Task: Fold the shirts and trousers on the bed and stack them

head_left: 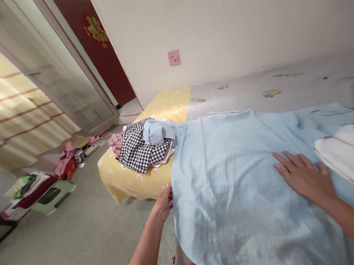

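Note:
A light blue shirt [222,166] is spread over the bed, and its lower edge hangs over the front. Its cuffed sleeve [153,132] reaches left onto a pile of clothes. My left hand [163,203] is at the shirt's left edge, fingers curled and closed on the cloth; the fingertips are partly hidden. Flat on the right part of the shirt lies my right hand [307,175], open with fingers apart. Under the sleeve is a black-and-white checked garment [134,146], with a pink patterned cloth [115,143] beside it.
Yellow bedding [127,181] and a grey checked sheet [241,94] cover the bed along the wall. White cloth [345,153] lies at the right. On the floor at left are a green stool [55,195] and pink cloth items [65,160]. A glass door [64,63] stands beyond.

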The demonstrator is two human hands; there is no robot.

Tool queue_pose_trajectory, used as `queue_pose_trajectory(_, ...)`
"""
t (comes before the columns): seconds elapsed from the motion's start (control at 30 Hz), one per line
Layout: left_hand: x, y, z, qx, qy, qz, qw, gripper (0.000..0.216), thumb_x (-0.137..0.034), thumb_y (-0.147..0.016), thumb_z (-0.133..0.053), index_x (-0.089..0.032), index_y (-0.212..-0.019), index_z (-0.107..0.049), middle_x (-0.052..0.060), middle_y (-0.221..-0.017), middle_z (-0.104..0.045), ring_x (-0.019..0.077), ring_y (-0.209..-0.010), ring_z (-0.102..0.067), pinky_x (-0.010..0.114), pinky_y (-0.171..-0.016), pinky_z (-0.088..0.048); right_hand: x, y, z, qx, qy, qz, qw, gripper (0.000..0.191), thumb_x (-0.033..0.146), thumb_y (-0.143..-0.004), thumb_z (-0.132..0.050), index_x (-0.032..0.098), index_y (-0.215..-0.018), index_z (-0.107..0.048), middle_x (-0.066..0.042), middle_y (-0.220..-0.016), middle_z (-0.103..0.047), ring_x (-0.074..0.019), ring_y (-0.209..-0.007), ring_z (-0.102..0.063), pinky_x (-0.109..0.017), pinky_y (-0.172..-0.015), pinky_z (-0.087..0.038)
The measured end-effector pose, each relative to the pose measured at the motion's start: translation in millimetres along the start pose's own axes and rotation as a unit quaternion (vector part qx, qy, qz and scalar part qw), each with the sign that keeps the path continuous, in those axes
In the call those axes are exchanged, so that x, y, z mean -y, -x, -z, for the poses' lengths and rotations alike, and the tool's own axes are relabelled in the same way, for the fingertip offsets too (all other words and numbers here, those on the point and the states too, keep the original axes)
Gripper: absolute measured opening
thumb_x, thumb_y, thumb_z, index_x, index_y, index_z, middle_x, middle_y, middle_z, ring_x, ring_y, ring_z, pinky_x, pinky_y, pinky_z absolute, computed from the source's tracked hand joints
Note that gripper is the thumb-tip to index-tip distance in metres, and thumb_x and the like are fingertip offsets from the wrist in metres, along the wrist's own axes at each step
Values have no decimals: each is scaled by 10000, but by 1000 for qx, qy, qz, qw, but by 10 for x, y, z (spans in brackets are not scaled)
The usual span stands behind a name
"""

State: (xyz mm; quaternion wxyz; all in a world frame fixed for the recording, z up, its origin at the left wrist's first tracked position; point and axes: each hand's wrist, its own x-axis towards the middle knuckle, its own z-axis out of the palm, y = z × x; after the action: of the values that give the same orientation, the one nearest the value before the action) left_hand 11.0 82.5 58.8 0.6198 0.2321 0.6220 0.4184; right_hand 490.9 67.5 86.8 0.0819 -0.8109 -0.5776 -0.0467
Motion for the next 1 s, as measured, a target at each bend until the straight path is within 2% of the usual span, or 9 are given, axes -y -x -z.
queue_pose_trajectory(0.07,-50,13,-129,24,12,-36,999,576,-573,-531,-889,-177,-919,-733,105,-999,-774,285,-1027,-661,396,-911,-483,1,-3,-4,3,5,1,1000,681,550,-1012,-107,286,-1549,-433,-79,-1626,-401,-315,-1464,-338,-550,-1142,-224)
queue_pose_trajectory(0.13,-91,26,-197,23,35,-74,996,604,-511,-473,-933,-169,-927,-728,76,-906,-772,248,-937,-675,342,-857,-505,7,-7,2,11,10,-2,1000,676,545,-1016,-112,281,-1551,-430,-76,-1629,-396,-316,-1466,-332,-553,-1145,-228)
queue_pose_trajectory(0.23,-142,19,-208,-14,68,-108,992,609,-541,-474,-930,-185,-909,-695,28,-822,-752,189,-792,-663,312,-780,-519,21,-14,18,17,11,-9,1000,668,533,-1021,-116,276,-1551,-430,-64,-1632,-392,-312,-1469,-329,-552,-1154,-225)
queue_pose_trajectory(0.37,-147,-29,-195,-57,85,-111,989,590,-525,-430,-949,-181,-809,-655,-3,-716,-710,148,-653,-623,292,-666,-514,22,-22,12,10,9,-8,1000,662,537,-1022,-131,276,-1545,-442,-52,-1631,-396,-313,-1472,-326,-548,-1155,-221)
queue_pose_trajectory(0.5,-69,-72,-230,-85,93,-107,986,532,-510,-483,-931,-182,-796,-652,-2,-687,-698,150,-630,-623,296,-641,-522,5,-19,-5,-2,5,-5,1000,660,534,-1024,-133,271,-1543,-444,-68,-1624,-405,-314,-1466,-333,-546,-1152,-216)
queue_pose_trajectory(0.73,75,-106,-231,-118,100,-117,981,481,-490,-546,-899,-173,-848,-698,22,-778,-728,169,-728,-654,297,-712,-534,4,-29,-8,3,0,-8,1000,669,535,-1015,-135,264,-1535,-456,-63,-1623,-409,-317,-1461,-336,-547,-1153,-209)
queue_pose_trajectory(0.87,102,-151,-215,-138,93,-114,979,405,-463,-579,-871,-181,-807,-691,27,-781,-725,175,-742,-657,303,-730,-543,9,-40,-29,-3,-2,-12,1000,663,530,-1006,-143,274,-1535,-451,-65,-1615,-420,-309,-1461,-334,-549,-1155,-207)
queue_pose_trajectory(0.93,110,-177,-173,-161,85,-112,977,324,-424,-617,-838,-186,-773,-682,27,-762,-717,175,-730,-652,306,-725,-544,1,-41,-54,-16,-7,-8,1000,681,541,-993,-128,282,-1529,-458,-61,-1608,-432,-307,-1454,-348,-549,-1157,-211)
queue_pose_trajectory(1.0,118,-188,-70,-201,73,-106,971,241,-377,-646,-800,-196,-707,-654,5,-650,-655,172,-654,-620,318,-687,-536,-17,-43,-92,-33,-19,0,999,701,552,-972,-132,274,-1514,-478,-75,-1592,-455,-315,-1449,-364,-555,-1159,-220)
